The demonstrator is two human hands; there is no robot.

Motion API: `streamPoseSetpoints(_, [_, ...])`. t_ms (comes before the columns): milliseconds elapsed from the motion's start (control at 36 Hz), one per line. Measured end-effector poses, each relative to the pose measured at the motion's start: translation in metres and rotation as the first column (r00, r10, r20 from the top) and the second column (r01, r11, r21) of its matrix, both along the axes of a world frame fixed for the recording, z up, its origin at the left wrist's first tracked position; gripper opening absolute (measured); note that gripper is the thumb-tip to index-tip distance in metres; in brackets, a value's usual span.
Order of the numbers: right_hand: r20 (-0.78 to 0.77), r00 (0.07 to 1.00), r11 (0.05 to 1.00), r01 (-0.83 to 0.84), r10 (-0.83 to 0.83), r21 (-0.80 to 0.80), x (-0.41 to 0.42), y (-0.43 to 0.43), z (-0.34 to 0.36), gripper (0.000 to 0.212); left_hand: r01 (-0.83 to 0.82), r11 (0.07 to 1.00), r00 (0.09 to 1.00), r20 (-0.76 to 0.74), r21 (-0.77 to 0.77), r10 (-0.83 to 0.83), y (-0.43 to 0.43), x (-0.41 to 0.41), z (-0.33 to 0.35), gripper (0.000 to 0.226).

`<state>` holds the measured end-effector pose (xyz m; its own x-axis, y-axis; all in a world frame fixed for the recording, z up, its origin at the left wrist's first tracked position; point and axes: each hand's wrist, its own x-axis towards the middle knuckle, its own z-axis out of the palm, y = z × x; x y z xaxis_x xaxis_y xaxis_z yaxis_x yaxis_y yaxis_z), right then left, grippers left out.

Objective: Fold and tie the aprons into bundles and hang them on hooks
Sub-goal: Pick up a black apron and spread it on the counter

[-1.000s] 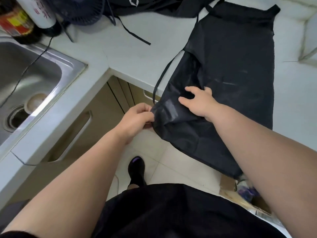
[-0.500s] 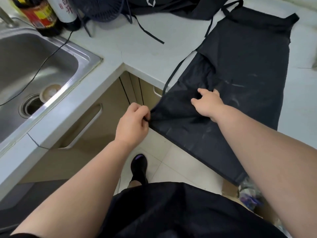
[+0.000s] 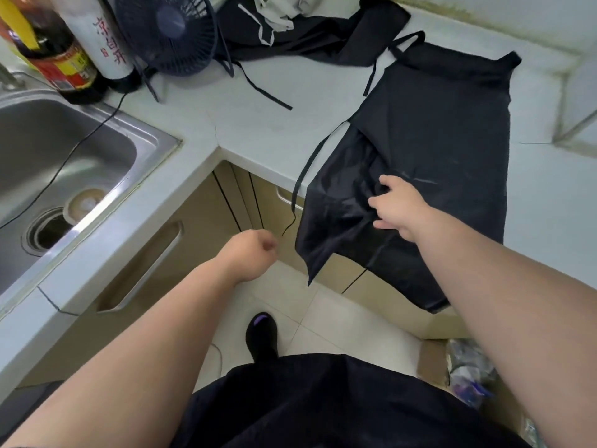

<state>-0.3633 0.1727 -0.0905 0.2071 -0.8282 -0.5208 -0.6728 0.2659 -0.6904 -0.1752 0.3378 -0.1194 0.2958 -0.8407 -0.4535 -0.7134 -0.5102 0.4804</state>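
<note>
A black apron [image 3: 436, 130] lies spread on the white countertop [image 3: 258, 124], with its lower part hanging over the front edge. My right hand [image 3: 400, 205] rests on the apron near that edge, fingers bunching a fold of the cloth. My left hand [image 3: 248, 257] is a loose fist in the air left of the hanging corner, apart from the cloth. The apron's waist tie [image 3: 310, 160] dangles off the edge, and its thin end hangs just right of that fist. A second dark apron [image 3: 307, 37] lies in a heap at the back.
A steel sink [image 3: 155, 137] fills the left. A small dark fan [image 3: 168, 30], a sauce bottle [image 3: 61, 59] and a white bottle [image 3: 100, 37] stand behind it. Beige cabinets [image 3: 193, 227] are below the counter. My shoe [image 3: 261, 334] and a plastic bag [image 3: 468, 367] are on the tiled floor.
My left hand has let go of the apron's left edge and drawn back to the left. The released corner now hangs down. My right hand stays on the cloth.
</note>
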Motion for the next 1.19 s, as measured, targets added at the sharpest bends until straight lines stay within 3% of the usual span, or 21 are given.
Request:
streamPoseSetpoints(167, [-0.142,0.989,0.994,-0.058,0.044,-0.098,-0.001,-0.016,0.004,0.060,-0.024,0.990,0.993,-0.122,-0.140,0.007,-0.042,-0.002,0.021,0.025])
streamPoseSetpoints(333, [-0.324,0.933,0.963,-0.215,0.154,-0.162,0.012,-0.046,0.018,0.060,-0.021,0.972,0.993,-0.116,-0.234,-0.007,-0.101,0.014,0.038,0.026])
streamPoseSetpoints(500, [-0.418,0.892,0.948,-0.266,0.174,-0.173,0.036,-0.081,0.015,0.062,0.084,0.979,0.990,-0.097,-0.187,-0.104,-0.174,0.038,0.039,0.034])
streamPoseSetpoints(611, [-0.441,0.880,0.923,-0.304,0.177,-0.236,0.051,-0.097,0.013,0.078,0.106,0.986,0.983,-0.135,-0.125,-0.123,-0.209,0.049,0.033,0.040])
streamPoseSetpoints(694, [-0.488,0.866,0.911,-0.287,0.114,-0.297,0.063,-0.115,0.009,0.071,0.145,0.982,0.975,-0.154,-0.119,-0.163,-0.237,0.056,0.029,0.040])
streamPoseSetpoints(750, [-0.414,0.910,0.928,-0.136,-0.022,-0.348,0.066,-0.129,0.008,0.057,0.161,0.979,0.969,-0.167,-0.127,-0.181,-0.254,0.061,0.027,0.038])
streamPoseSetpoints(806, [-0.224,0.938,0.932,0.188,-0.264,-0.310,0.064,-0.142,0.007,0.044,0.186,0.975,0.964,-0.167,-0.123,-0.205,-0.267,0.064,0.025,0.038])
streamPoseSetpoints(861, [-0.020,0.838,0.831,0.538,-0.546,-0.141,0.057,-0.158,0.005,0.046,0.210,0.969,0.959,-0.167,-0.127,-0.230,-0.277,0.065,0.024,0.037])
streamPoseSetpoints(917, [0.070,0.705,0.708,0.706,-0.706,0.018,0.046,-0.170,0.001,0.054,0.226,0.964,0.955,-0.166,-0.138,-0.248,-0.285,0.063,0.023,0.036])
streamPoseSetpoints(1056, [-0.058,0.607,0.599,0.793,-0.793,0.112,0.017,-0.184,-0.020,0.075,0.288,0.941,0.935,-0.162,-0.178,-0.317,-0.306,0.052,0.021,0.037])
streamPoseSetpoints(1195, [-0.088,0.700,0.704,0.694,-0.708,-0.152,0.007,-0.182,-0.018,0.061,0.460,0.861,0.870,-0.084,-0.218,-0.486,-0.324,0.040,0.019,0.041])
